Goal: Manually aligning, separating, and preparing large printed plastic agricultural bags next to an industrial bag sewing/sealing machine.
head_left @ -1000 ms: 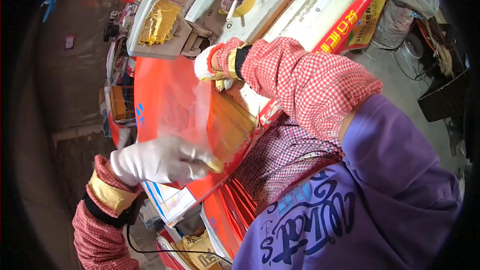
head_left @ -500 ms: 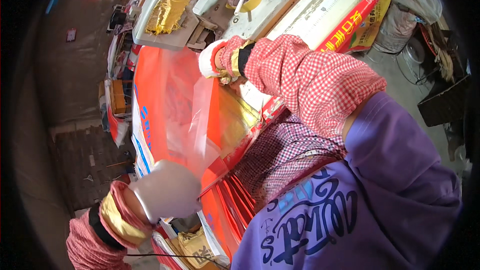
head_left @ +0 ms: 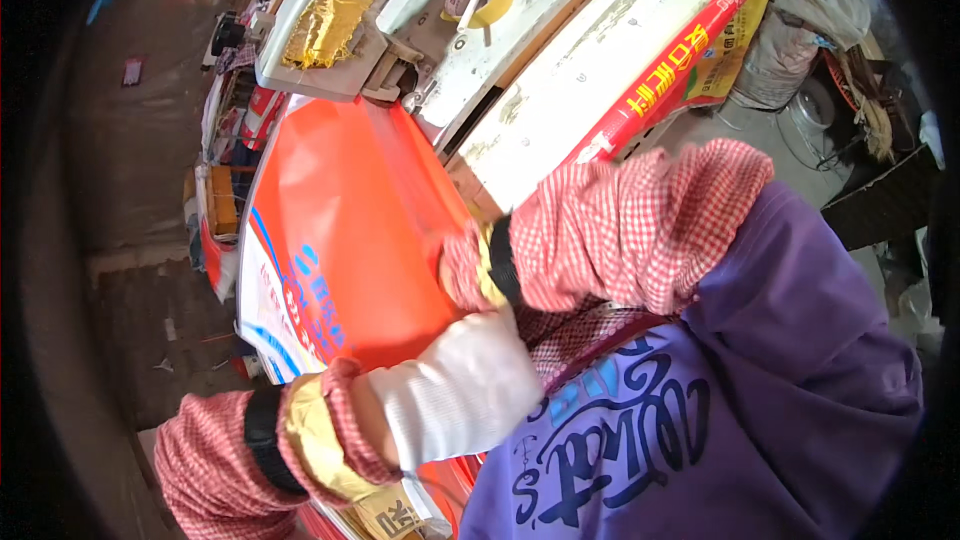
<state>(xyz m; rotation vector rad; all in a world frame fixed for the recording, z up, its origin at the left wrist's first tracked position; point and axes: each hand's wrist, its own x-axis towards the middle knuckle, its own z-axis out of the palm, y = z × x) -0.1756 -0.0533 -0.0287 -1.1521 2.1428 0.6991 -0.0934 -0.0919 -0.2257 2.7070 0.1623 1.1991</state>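
Now I can't tell either grip: left hand (head_left: 465, 380) at six o'clock, right hand hidden; uneven tugging could crease the red bag (head_left: 350, 215) at nine

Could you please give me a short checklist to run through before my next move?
1. Left hand gloved: ok, a white glove covers it.
2. Left hand's grip: cannot tell, its fingers are blurred or hidden.
3. Right hand clearly in view beyond its black cuff band: not ok, hidden or blurred.
4. Red sheet spread out: ok, its broad face shows.
5. Yellow tape roll apart from the red sheet: ok, it sits on the pale machine.
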